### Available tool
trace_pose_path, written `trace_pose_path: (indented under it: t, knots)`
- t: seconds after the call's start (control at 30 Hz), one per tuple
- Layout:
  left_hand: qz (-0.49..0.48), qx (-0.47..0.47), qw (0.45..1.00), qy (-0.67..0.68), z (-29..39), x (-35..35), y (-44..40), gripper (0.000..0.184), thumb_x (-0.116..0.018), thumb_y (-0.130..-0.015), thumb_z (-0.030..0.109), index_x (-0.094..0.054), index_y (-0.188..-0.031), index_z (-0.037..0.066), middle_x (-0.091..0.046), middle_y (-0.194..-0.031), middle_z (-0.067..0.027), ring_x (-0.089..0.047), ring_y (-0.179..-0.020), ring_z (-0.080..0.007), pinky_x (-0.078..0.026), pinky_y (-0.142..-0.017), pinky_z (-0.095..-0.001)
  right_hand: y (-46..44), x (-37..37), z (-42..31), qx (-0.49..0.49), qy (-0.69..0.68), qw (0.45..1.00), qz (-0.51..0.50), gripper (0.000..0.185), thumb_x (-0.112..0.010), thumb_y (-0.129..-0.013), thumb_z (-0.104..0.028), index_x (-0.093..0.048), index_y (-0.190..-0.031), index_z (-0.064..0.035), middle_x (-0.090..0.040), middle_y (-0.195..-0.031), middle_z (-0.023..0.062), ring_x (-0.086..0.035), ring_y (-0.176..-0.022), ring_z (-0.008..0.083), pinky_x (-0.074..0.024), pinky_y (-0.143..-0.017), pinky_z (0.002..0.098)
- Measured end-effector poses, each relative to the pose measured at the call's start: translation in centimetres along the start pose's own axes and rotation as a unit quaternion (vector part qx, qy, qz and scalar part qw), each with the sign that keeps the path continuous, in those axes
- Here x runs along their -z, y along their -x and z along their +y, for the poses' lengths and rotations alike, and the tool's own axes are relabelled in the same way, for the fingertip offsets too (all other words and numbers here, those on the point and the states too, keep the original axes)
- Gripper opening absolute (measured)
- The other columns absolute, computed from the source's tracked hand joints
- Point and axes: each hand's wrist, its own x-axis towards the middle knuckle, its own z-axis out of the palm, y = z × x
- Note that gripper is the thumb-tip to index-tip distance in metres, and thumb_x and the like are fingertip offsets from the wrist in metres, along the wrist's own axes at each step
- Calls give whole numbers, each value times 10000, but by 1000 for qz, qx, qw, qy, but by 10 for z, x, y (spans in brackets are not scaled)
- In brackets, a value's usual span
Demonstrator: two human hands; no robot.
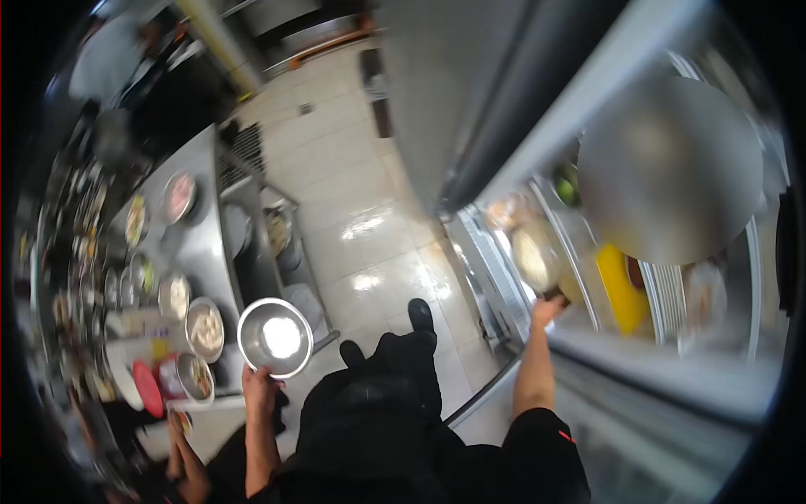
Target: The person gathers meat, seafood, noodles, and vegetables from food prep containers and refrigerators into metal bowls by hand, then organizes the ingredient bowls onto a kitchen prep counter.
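Observation:
My left hand (pixel 262 388) grips the rim of a shiny steel bowl (pixel 250 351), held out beside the steel counter. Inside the bowl only bright glare shows. My right hand (pixel 547 312) reaches into an open refrigerator on the right, at the near end of a shelf. Just beyond its fingers lies a pale, rounded item (pixel 535 259), perhaps bagged or in a container. A small dark thing touches or sits right by the fingertips; blur hides the grip. A large round metal pan or lid (pixel 672 172) fills the refrigerator's upper part, close to the camera.
On the left stands a steel counter (pixel 206 181) with several food bowls, including one of pinkish food (pixel 180 197). A yellow item (pixel 621 290) and green produce (pixel 567 185) are in the refrigerator. A co-worker's hands (pixel 178 433) are at lower left; another person stands farther back.

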Motion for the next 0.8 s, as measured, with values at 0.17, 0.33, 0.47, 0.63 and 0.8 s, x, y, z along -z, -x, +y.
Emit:
trace_pose_path:
  t: [0.17,0.33,0.47,0.63,0.8]
  knots:
    - [164,-40,985,27,-7,-6,22,305,-561,-820,33,-437,-1098,3,-577,-793,-121,-525,-486,-163,-421,-362,-281,-143,-75,-1,-33,154,937,-313,281,-594,-820,-296,-680,-916,-46,-667,-797,97,-632,-640,251,-519,-562,361]
    - [293,-80,944,130,8,30,43,271,-589,-857,92,-421,-1062,35,-522,-665,-67,-518,-427,-162,-410,-345,-272,-147,-84,-64,46,143,936,-318,267,-579,-822,-294,-665,-899,-54,-650,-792,86,-619,-647,236,-511,-568,351]
    - [383,-174,880,222,31,106,48,200,-556,-868,84,-418,-1010,58,-562,-732,-79,-515,-467,-152,-422,-376,-271,-111,-62,-85,22,57,942,-330,256,-566,-824,-293,-653,-885,-60,-636,-787,77,-609,-653,223,-505,-574,344]
    - [444,-259,813,273,63,237,26,100,-561,-854,50,-468,-816,40,-469,-593,-18,-448,-428,-115,-393,-366,-260,-55,-20,-92,-69,-152,919,-357,243,-551,-826,-291,-638,-867,-68,-620,-782,66,-596,-660,208,-498,-581,334]
    - [493,-191,794,300,64,335,-5,312,-643,-848,102,-435,-1070,30,-606,-802,-101,-599,-508,-177,-474,-390,-250,-12,34,-97,-212,-412,785,-411,232,-535,-828,-289,-622,-849,-75,-603,-777,55,-583,-667,192,-491,-588,324]
